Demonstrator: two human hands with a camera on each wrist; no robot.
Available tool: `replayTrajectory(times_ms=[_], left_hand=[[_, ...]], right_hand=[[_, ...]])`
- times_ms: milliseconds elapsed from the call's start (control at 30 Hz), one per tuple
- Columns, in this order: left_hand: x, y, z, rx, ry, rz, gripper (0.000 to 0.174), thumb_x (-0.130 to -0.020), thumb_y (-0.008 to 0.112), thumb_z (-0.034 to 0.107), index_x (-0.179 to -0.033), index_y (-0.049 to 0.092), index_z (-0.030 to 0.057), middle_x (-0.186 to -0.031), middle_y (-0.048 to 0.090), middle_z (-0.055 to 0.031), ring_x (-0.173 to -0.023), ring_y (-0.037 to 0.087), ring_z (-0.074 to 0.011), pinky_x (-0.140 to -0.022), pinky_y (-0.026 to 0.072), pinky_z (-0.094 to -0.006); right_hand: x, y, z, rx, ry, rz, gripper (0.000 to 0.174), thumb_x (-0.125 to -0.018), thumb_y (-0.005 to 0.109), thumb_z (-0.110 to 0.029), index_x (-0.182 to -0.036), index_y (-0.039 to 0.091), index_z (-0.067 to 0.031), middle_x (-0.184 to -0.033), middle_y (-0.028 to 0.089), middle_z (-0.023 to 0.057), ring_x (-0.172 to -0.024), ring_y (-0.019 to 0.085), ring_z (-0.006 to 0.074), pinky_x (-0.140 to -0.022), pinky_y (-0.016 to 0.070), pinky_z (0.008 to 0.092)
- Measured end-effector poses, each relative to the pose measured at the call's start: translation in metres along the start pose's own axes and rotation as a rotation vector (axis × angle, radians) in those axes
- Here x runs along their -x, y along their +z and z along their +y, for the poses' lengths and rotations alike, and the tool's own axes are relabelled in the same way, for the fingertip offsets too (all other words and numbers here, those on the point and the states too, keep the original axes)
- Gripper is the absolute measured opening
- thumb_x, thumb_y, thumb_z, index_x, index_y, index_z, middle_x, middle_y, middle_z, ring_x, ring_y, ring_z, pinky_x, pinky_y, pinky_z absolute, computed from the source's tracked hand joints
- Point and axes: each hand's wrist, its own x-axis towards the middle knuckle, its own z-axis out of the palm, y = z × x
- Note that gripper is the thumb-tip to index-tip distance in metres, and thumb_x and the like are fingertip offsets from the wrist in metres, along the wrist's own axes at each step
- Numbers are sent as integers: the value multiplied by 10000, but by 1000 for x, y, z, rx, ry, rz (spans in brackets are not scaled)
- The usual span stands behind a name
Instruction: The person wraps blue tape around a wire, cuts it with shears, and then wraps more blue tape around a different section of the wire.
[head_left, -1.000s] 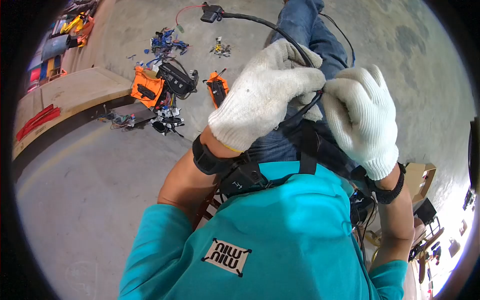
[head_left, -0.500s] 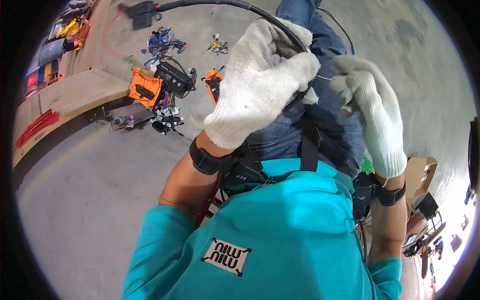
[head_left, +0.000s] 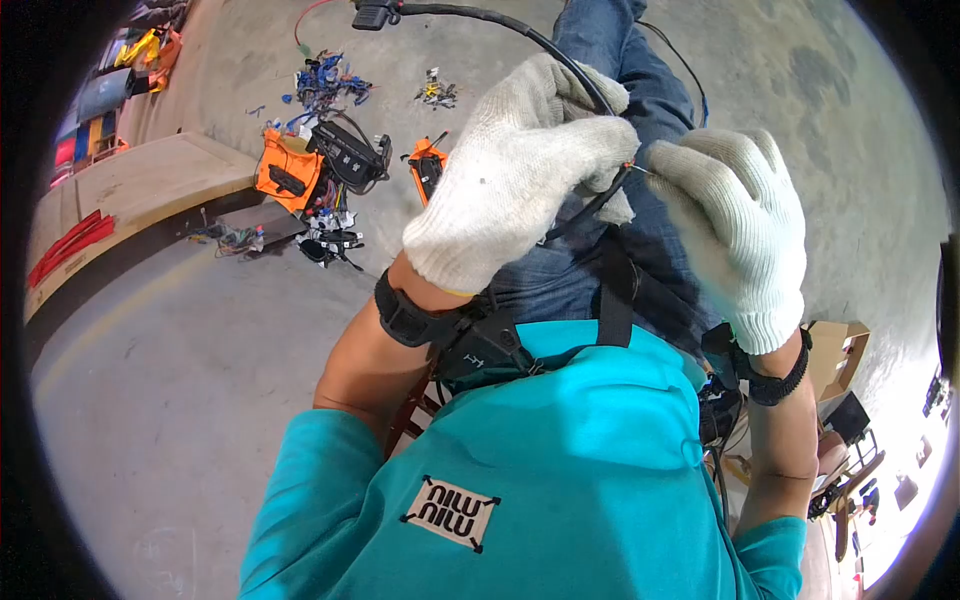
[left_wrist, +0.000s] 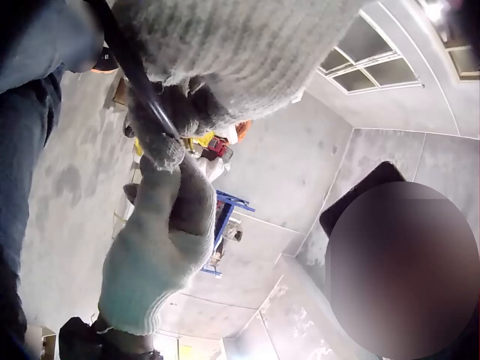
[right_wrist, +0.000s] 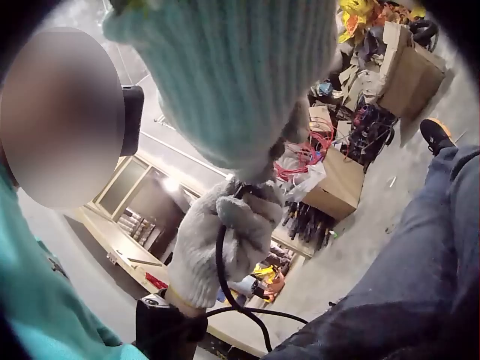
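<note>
Both hands wear white knit gloves. My left hand [head_left: 530,165] grips a black sheathed cable [head_left: 515,22] over the lap, thumb across it. From there the cable arcs up and left to a black box-shaped connector [head_left: 376,14]. Just past the left thumb, a small reddish spot shows on the cable, where a thin pale strand [head_left: 642,169] comes off. My right hand [head_left: 735,215] pinches the strand's end between thumb and forefinger. In the right wrist view the cable [right_wrist: 220,262] hangs below the left glove [right_wrist: 199,244], crossing another dark length.
On the floor to the left lie a blue wire pile [head_left: 330,85], small yellow-grey scraps [head_left: 436,92], an orange-and-black part [head_left: 290,172] and another [head_left: 427,168]. Red strips [head_left: 72,248] rest on a wooden bench [head_left: 170,180]. An open cardboard box [head_left: 838,355] stands at right.
My right hand moved off to the right, showing the pale strand, then came back to pinch it. The left hand kept its grip; the connector swung left and partly back.
</note>
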Motion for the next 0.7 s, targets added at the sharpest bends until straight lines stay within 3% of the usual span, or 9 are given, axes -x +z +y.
replayTrajectory(times_ms=[133,200,267,367,433,500,600,633,700], left_hand=[[0,3,0,-5,25,-13,311,-986,702,50,-1259,596,-55,-918,675,-65,-760,654,-97,-686,641,-283],[-2,12,2,26,-12,41,296,-985,706,48,-1242,600,-52,-914,680,-71,-756,655,-97,-676,635,-283],[-3,16,-1,59,-58,93,280,-983,709,47,-1224,604,-49,-911,684,-76,-751,656,-97,-665,629,-283],[-5,16,-7,-228,159,181,279,-976,719,48,-1213,601,-41,-892,687,-88,-742,660,-106,-631,614,-290],[-4,13,5,-72,53,168,300,-913,728,29,-1168,587,-43,-877,673,-79,-676,671,-138,-630,595,-291],[-5,8,9,-20,27,173,296,-913,730,32,-1162,589,-44,-868,672,-77,-686,670,-135,-630,600,-295],[-7,3,8,65,-18,153,289,-914,728,36,-1154,591,-47,-846,666,-70,-698,667,-129,-629,614,-304],[-8,2,5,95,-28,135,285,-917,725,38,-1152,590,-48,-833,662,-67,-700,664,-126,-629,622,-310],[-7,0,-2,26,-14,99,301,-956,696,43,-1221,589,-52,-890,670,-75,-722,672,-129,-659,620,-298]], right_hand=[[-3,0,-10,-95,45,-24,164,-837,815,-94,-969,718,-77,-908,687,67,-843,658,256,-718,536,374],[0,0,-21,-613,659,-118,32,-929,684,-81,-908,692,-58,-804,644,46,-751,628,166,-651,485,306],[10,7,-14,-836,720,-110,105,-961,630,-110,-894,687,-52,-780,625,33,-716,607,136,-630,458,279],[15,14,-12,-1124,802,-51,230,-1004,593,-220,-908,691,-36,-775,603,8,-647,569,93,-593,426,227],[0,-1,-14,-1213,1144,-158,283,-1013,623,-293,-1005,714,-25,-802,645,27,-649,576,98,-596,443,225],[5,-3,-10,-1101,1078,-160,283,-985,695,-265,-1152,715,-37,-883,695,46,-740,626,119,-649,507,261],[10,-2,-11,-445,593,-31,420,-862,843,-153,-1251,700,-86,-1047,716,93,-944,692,229,-827,565,373],[10,-3,-8,-441,595,-31,420,-862,843,-153,-1251,700,-86,-1047,716,93,-944,692,229,-827,565,373],[10,0,-3,-90,242,-20,440,-819,864,-188,-1224,712,-106,-1032,701,103,-934,685,300,-807,566,403]])
